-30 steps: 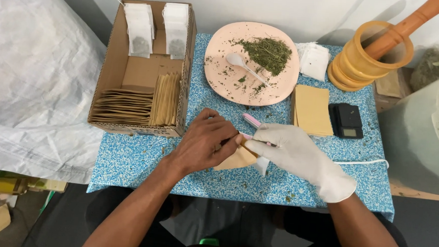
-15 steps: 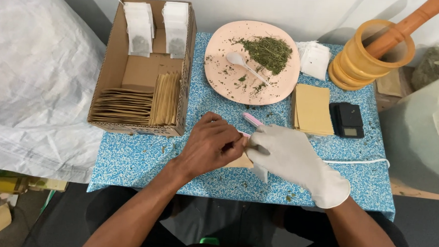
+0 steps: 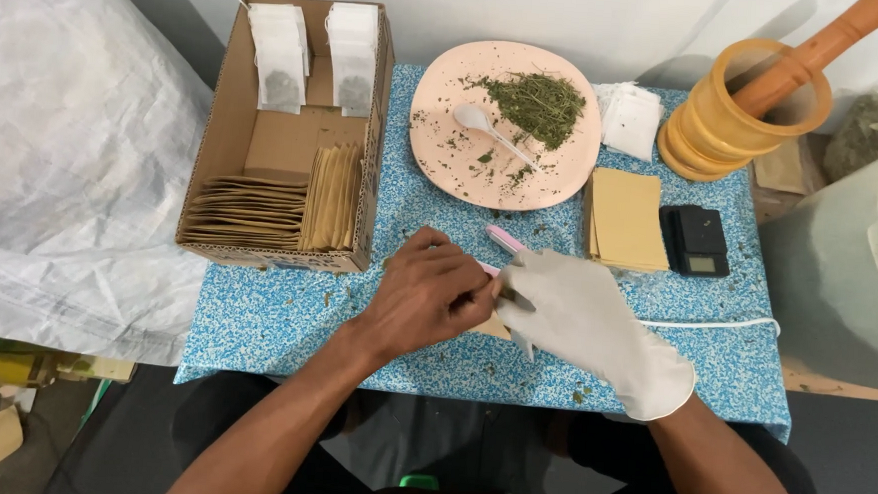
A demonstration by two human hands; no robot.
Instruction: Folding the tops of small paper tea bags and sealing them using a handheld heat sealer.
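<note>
Blue speckled worktop (image 3: pixel 285 319) holds a cardboard box (image 3: pixel 227 136) and a pink plate (image 3: pixel 443 162). Both hands meet near its front edge: the bare left hand (image 3: pixel 426 296) and gloved right hand (image 3: pixel 581 315) pinch a brown paper packet (image 3: pixel 496 329) beside a pink pen (image 3: pixel 505 240).

One round pink plate (image 3: pixel 435 137), one white plastic spoon (image 3: pixel 476 121), one brown cardboard box (image 3: pixel 227 136), one yellow wooden mortar (image 3: pixel 741 118), one black pocket scale (image 3: pixel 695 240), two hands.

Single head view, steeply downward, close above the table (image 3: pixel 285 319)
</note>
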